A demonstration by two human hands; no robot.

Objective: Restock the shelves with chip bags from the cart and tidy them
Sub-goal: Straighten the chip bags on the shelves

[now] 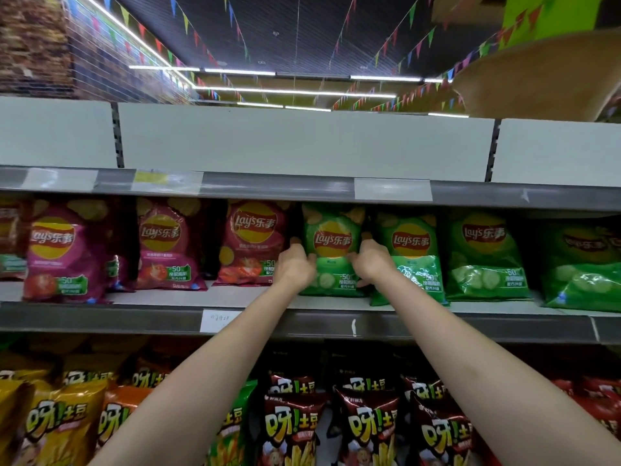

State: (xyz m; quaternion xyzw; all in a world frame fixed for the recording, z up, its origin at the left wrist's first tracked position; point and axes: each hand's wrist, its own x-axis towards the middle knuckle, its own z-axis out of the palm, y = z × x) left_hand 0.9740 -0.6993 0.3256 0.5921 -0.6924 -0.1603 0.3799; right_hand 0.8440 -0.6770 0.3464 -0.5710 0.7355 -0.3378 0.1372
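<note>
Between the two hands, a glossy green Lay's chip bag (331, 245) stands upright on the middle grey metal shelf (168, 319), at the left end of the green row. The left hand (295, 265) holds the bag's left edge and the right hand (371, 264) its right edge, fingers curled round the sides, so the grip is narrow and closed on the bag from both flanks.

Just right of the grip, a second green foil chip bag (411, 257) touches or overlaps the held one; its lower corner pokes forward over the shelf lip. If the held bag is pushed back or twisted, that neighbour could be dragged along and tip off the front edge. Just left of the grip stands a red foil tomato-flavour chip bag (250, 243), close enough that a sideways nudge from the left hand's knuckles may lean it over.

The bag is slick and air-filled, so a hard squeeze risks crushing the chips, while a loose hold lets it slide forward. Above the grip, the upper shelf's grey front rail (302, 188) hangs low; lifting the bag could catch its top seam there.

The cart is not in view.
</note>
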